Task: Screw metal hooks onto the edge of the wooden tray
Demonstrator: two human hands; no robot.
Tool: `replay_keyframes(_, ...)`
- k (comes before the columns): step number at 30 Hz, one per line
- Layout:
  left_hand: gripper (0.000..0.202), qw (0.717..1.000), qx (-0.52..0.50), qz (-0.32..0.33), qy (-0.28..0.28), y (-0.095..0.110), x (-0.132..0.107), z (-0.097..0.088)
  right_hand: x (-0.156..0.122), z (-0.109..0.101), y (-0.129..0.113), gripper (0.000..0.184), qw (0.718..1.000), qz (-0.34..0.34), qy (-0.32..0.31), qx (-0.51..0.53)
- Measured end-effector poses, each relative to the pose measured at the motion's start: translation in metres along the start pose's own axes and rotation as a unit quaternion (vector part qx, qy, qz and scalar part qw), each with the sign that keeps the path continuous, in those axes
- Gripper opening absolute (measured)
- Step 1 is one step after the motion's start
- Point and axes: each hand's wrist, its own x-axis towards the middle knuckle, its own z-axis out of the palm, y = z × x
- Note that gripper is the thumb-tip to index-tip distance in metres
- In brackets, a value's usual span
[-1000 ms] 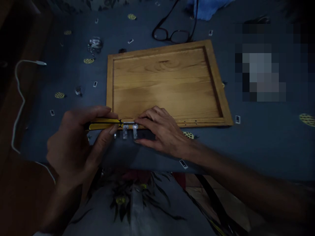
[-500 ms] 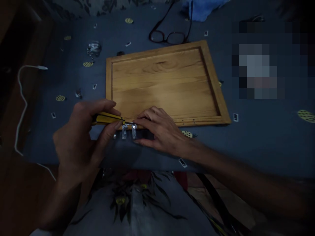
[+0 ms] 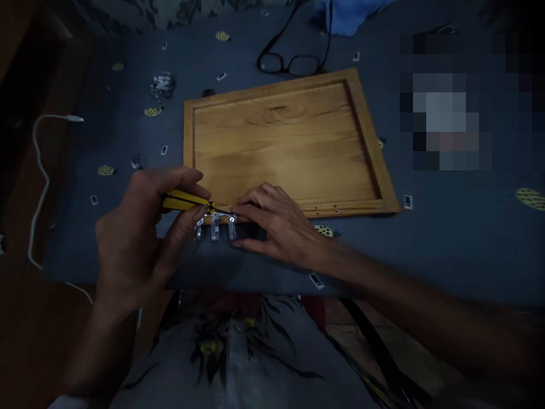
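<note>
My left hand [image 3: 147, 233] is closed around the yellow-and-black handle of a screwdriver [image 3: 185, 200], its shaft pointing right along the near edge of a framed wooden panel [image 3: 272, 142]. Several small metal clips [image 3: 215, 227] line that edge, hanging toward me. My right hand [image 3: 276, 227] lies over the edge just right of the clips, with thumb and index finger apart on either side of the rightmost clip [image 3: 232, 226]. The screwdriver's tip is close to the right index fingertip; whether they touch I cannot tell. Small dark holes show in the panel's near rail farther right.
Eyeglasses [image 3: 293, 63] lie behind the panel, near a blue cloth [image 3: 349, 17]. Metal hardware [image 3: 162, 84] and a smaller metal piece [image 3: 136, 162] sit to the left. A white cable [image 3: 36, 147] runs down the left side. The patterned tablecloth [image 3: 447, 244] spreads beneath everything.
My left hand and the screwdriver handle have tilted and shifted slightly up and right, exposing more of the leftmost clip. My right hand and the panel stay practically still.
</note>
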Motion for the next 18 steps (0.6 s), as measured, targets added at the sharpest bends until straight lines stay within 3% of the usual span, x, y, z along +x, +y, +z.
replay_keyframes(8, 0.029, 0.992, 0.117, 0.049, -0.001, 0.0021, 0.0036, 0.0018, 0.0005, 0.0007, 0.0005, 0.049, 1.0, -0.002, -0.002, -0.002)
replay_keyframes(18, 0.023, 0.982, 0.184, 0.03, 0.015, 0.0075, 0.009, 0.0052, 0.0004, -0.0011, -0.0002, 0.048, 1.0, 0.011, -0.017, 0.005)
